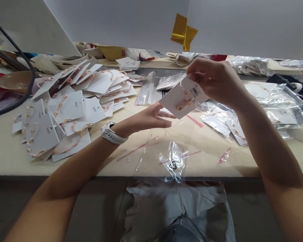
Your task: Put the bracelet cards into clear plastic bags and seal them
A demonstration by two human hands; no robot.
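"What's the right hand [215, 80] doing?"

"Its grip is clenched, pinching a white jewellery card [178, 101] with a barcode sticker and gold-toned chain, held up above the worktop [217, 168]."

"And the left hand [148, 118]?"

"Released, fingers spread, just beside the card's lower edge. A white wristwatch [113, 134] sits on that wrist."

"What's around the card?"

"Below it, a clear plastic bag [173, 161] lies on the worktop; left of it, a heap of similar cards [65, 111]."
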